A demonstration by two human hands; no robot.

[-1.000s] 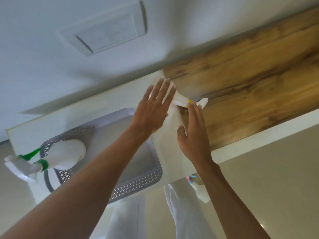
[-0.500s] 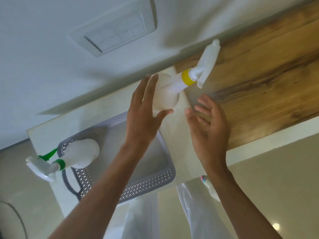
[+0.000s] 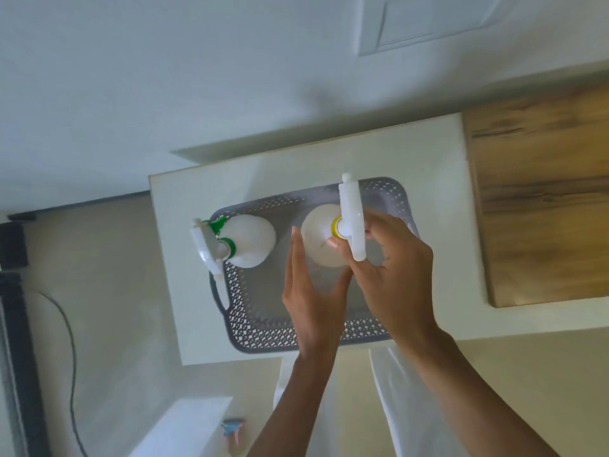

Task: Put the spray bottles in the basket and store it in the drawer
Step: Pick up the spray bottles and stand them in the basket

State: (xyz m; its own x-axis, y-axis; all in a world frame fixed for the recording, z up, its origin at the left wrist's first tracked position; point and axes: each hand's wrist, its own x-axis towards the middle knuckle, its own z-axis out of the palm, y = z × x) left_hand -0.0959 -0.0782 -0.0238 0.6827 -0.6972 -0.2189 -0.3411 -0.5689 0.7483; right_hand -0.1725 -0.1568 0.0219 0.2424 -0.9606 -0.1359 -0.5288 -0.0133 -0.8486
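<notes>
A grey perforated basket (image 3: 263, 338) sits on a white cabinet top (image 3: 184, 291). In its left end stands a white spray bottle with a green collar (image 3: 250, 242), its trigger head hanging over the rim. A second white spray bottle with a yellow collar (image 3: 318, 239) is upright inside the basket, right of the green one. My left hand (image 3: 309, 301) cups its body from the near-left side, thumb under it. My right hand (image 3: 398, 275) grips its neck just below the trigger head. I cannot tell whether the bottle's base touches the basket floor.
A wooden surface (image 3: 540, 192) adjoins the white top on the right. A white wall with a switch plate (image 3: 421, 21) is behind. On the floor lie a black cable (image 3: 71, 341), a white box (image 3: 184, 423) and a small pink-and-blue item (image 3: 234, 432).
The yellow-collared bottle was lifted off the top beside the wood, carried left and brought down into the basket. My right hand has come onto its neck. The view has shifted over the basket.
</notes>
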